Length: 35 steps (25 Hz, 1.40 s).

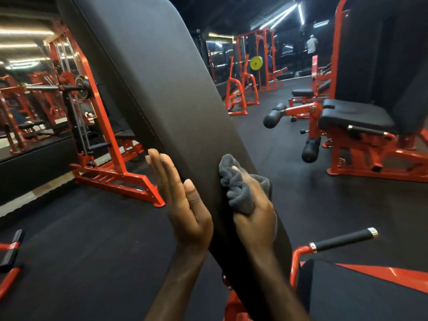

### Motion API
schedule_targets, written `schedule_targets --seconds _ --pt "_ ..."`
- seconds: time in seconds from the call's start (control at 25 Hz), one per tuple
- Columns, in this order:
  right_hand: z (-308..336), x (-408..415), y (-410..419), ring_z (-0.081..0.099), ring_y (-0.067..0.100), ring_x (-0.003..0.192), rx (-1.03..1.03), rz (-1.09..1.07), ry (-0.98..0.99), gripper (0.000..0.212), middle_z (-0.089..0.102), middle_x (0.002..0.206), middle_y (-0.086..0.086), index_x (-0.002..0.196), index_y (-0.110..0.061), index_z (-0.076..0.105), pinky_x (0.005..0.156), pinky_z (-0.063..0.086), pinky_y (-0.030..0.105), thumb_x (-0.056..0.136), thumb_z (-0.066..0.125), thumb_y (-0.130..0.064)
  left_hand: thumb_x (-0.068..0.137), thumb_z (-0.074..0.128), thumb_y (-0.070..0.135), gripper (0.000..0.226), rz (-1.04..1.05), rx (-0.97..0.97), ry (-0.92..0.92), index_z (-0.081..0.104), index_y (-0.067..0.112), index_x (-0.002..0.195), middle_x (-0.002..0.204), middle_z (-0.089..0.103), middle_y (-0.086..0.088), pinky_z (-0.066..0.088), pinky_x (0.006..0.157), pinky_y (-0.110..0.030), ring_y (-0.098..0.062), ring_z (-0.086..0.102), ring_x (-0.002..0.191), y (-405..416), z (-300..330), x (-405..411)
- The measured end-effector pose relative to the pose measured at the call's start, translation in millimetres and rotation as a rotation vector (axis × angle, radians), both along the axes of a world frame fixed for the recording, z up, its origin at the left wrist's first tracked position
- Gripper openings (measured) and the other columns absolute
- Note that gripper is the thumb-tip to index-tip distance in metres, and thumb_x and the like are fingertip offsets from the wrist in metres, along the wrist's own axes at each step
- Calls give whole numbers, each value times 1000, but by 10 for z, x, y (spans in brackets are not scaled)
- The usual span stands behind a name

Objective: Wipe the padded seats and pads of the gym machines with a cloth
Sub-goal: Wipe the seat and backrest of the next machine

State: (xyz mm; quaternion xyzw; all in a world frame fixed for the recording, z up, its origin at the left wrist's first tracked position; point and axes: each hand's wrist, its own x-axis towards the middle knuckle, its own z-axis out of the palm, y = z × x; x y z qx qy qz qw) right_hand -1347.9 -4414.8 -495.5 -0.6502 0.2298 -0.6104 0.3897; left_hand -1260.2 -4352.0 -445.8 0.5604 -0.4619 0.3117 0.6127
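Left hand (183, 200) lies flat, fingers straight, against the long black padded backrest (148, 84); right hand (252, 212) grips a crumpled grey cloth (234, 179) pressed to the pad's right edge.

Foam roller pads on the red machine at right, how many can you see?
2. The upper roller pad sticks out left of the machine's black seat; the lower roller pad hangs below it near the floor. More may be hidden behind the frame.

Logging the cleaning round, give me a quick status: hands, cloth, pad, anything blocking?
Left hand flat against back pad edge. Right hand grips grey cloth, pressed on pad. Nothing blocking.
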Motion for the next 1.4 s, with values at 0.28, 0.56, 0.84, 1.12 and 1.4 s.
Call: schedule_targets --seconds 0.28,0.56,0.84,1.12,1.4 --pt "158 42 -204 56 3 134 -76 46 37 75 59 138 -32 138 -35 66 113 48 42 77 71 9 103 34 -4 56 -28 4 -55 21 -20 155 169 9 -35 12 129 -66 -49 5 160 -7 -45 94" --pt "-205 -60 66 62 5 127 71 31 3 63 65 134 -17 137 -32 66 111 49 42 85 73 3 102 34 -6 55 -55 1 -50 21 -21 154 168 11 -37 13 128 -67 -52 7 159 -21 -67 96" --pt "-148 -27 -491 69 10 108 258 -82 154 72 68 119 -19 137 -56 55 91 57 33 83 67 -11 103 34 -6 55 -66 -14 -68 20 -23 154 166 10 -40 12 128 -68 -54 6 158 -43 -54 112" --pt "162 82 -795 68 11 109 160 -49 144 66 69 120 -18 137 -52 57 91 60 43 79 60 -22 103 33 -5 56 -73 -19 -80 18 -22 154 167 8 -39 13 126 -71 -55 4 158 -51 -58 131" --pt "-229 -64 -498 65 0 111 141 -2 142 61 67 121 -24 136 -49 60 95 57 37 84 66 -17 103 33 -4 58 -76 11 -53 15 -22 155 166 5 -41 11 125 -72 -57 2 158 -20 -204 63"
